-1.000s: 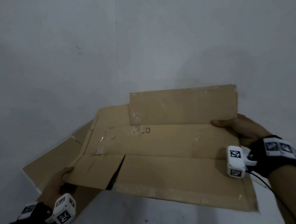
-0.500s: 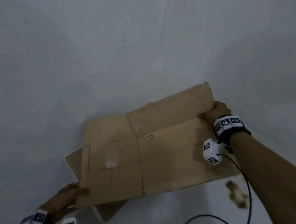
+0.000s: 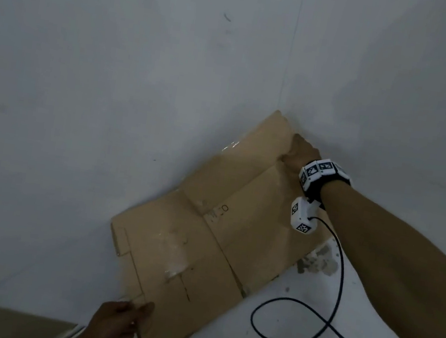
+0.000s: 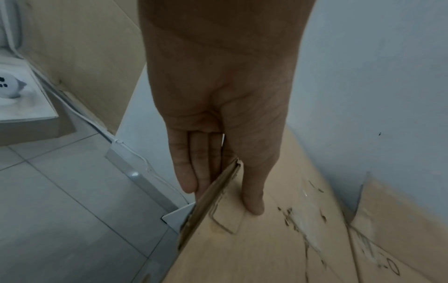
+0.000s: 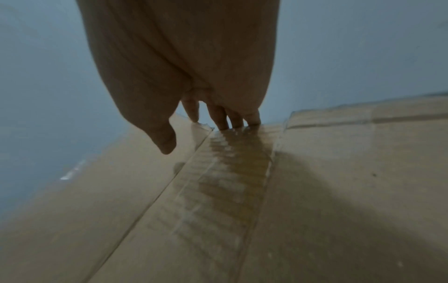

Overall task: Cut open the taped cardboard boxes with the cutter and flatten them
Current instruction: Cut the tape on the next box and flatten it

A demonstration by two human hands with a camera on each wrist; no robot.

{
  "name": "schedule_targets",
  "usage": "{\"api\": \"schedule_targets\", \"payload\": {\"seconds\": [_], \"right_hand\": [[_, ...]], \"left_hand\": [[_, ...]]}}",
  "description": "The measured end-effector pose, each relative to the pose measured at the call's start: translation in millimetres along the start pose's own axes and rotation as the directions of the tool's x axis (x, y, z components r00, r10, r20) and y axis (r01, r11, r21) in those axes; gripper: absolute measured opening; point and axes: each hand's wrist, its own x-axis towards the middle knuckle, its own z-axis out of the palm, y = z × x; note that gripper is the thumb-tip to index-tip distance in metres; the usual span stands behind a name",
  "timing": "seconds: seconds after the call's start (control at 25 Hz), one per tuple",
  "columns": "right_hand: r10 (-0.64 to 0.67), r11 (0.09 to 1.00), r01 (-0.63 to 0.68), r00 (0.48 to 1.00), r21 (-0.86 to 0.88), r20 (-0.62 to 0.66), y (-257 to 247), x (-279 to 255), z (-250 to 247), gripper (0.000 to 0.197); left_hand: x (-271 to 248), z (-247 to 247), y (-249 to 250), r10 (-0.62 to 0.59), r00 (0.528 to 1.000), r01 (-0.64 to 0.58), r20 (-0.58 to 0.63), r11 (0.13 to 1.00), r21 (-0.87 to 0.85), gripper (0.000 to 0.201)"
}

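While flattened box (image 3: 205, 238) leans on wall (image 3: 111, 94) (tilted), left hand (image 3: 114, 326) pinches corner.

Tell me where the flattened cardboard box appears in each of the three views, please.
Head: the flattened cardboard box lies across the lower centre, held between the left hand and the right hand.
Left wrist: it fills the lower right, its edge pinched by the left hand.
Right wrist: it fills the lower half, under the right hand.
Shared landmark: the grey wall behind it.
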Motion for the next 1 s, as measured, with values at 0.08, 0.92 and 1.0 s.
{"api": "schedule_targets", "payload": {"seconds": [0.08,0.92,1.0], "right_hand": [[0.006,1.0,-0.006,0.998,-0.001,0.069,4,8,15,0.073],[0.496,0.669,-0.582,0.813,0.462,0.305,101,-89,120,0.056],[0.465,0.73,-0.566,0.822,0.383,0.328,107,-85,120,0.052]], "left_hand": [[0,4,4,-0.002,1.0,0.002,-0.006,1.0,-0.027,0.031],[10,44,35,0.249,0.956,-0.151,-0.157,0.873,0.464,0.073],[12,44,32,0.247,0.955,-0.125,-0.163,0.836,0.534,0.082]]}}
